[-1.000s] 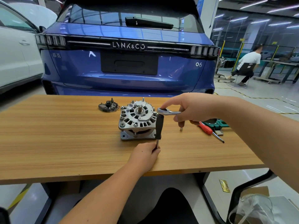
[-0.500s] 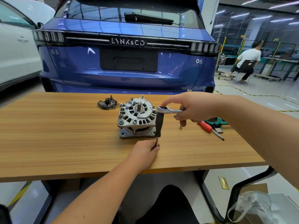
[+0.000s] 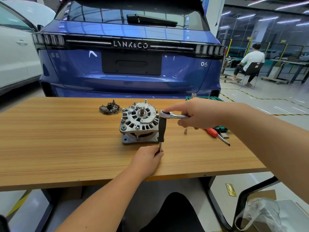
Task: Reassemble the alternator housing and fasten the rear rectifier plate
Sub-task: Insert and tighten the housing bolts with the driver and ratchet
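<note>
The ribbed silver alternator housing [image 3: 139, 122] is standing mid-table, seemingly joined, while the dark rectifier plate [image 3: 110, 109] is lying apart behind it — unfastened. A chrome ratchet [image 3: 173, 115] is being gripped by the right hand [image 3: 199, 114]; the black-handled driver's shaft [image 3: 160, 146] is being pinched by the left hand [image 3: 148, 159]. The green tray's [image 3: 204, 98] contents are mostly hidden.

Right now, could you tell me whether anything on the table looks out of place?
Yes: the rectifier plate lies loose on the table, apart from the alternator, not yet fitted. A small socket stands alone near the red screwdriver. Nothing looks spilled or damaged.
</note>
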### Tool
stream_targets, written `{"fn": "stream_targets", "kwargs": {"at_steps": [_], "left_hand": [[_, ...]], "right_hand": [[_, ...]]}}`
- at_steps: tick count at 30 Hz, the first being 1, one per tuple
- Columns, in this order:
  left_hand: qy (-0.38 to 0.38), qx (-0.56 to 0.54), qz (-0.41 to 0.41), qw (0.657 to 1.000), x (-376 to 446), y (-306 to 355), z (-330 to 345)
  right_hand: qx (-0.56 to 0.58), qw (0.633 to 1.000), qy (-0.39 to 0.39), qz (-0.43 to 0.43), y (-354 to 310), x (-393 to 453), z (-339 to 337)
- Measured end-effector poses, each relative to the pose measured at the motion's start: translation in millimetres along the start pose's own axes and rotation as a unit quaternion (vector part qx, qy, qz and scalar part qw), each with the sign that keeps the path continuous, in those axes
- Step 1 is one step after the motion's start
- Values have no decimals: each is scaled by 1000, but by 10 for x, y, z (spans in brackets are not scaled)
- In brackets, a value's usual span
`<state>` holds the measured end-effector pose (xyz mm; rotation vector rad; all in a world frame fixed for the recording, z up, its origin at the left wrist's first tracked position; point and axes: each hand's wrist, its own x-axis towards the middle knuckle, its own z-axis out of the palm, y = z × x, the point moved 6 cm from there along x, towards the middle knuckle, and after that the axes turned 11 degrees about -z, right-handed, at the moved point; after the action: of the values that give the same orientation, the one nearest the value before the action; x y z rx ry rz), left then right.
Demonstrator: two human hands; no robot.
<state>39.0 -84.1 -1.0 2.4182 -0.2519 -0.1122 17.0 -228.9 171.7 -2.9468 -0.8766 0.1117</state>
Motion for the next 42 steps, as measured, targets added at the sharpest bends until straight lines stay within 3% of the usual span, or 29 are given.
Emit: {"fn": "stream_targets", "kwargs": {"at_steps": [2, 4, 6, 8, 10, 12, 14, 15, 20, 23, 26, 30, 33, 39, 42], "left_hand": [[4, -5, -5, 1000, 7, -2, -10], [10, 3, -8, 1000, 10, -3, -15], [20, 25, -11, 999, 15, 2, -23], [27, 43, -12, 999, 19, 17, -32], [23, 42, -12, 999, 9, 29, -32], [18, 33, -14, 999, -7, 37, -34], [18, 35, -14, 999, -4, 29, -26], [19, 32, -15, 999, 0, 17, -20], [27, 7, -8, 1000, 3, 0, -9], [48, -21, 7, 999, -5, 22, -31], [133, -61, 58, 988, -82, 11, -165], [265, -32, 182, 947, -182, 60, -469], [326, -10, 219, 919, -175, 30, -652], [345, 45, 258, 901, -129, -15, -832], [341, 50, 261, 902, -66, 57, -939]], "right_hand": [[-73, 995, 65, -11, -58, -54, -53], [-94, 963, 240, -79, -237, -202, -105], [-22, 916, 374, -143, -465, -395, 77], [172, 904, 382, -91, -562, -409, 457], [354, 881, 308, 57, -507, -222, 846], [523, 784, 287, 169, -378, 7, 1026], [666, 644, 331, 181, -292, 215, 1000], [693, 602, 359, 169, -253, 300, 967], [767, 499, 390, 100, -194, 523, 953], [776, 488, 388, 100, -125, 542, 874], [775, 479, 408, 65, -12, 555, 606], [764, 496, 413, 13, 68, 636, 141], [764, 501, 406, -2, 88, 711, -110], [741, 531, 411, -35, 109, 848, -405], [746, 526, 407, -24, 166, 895, -345]]}}
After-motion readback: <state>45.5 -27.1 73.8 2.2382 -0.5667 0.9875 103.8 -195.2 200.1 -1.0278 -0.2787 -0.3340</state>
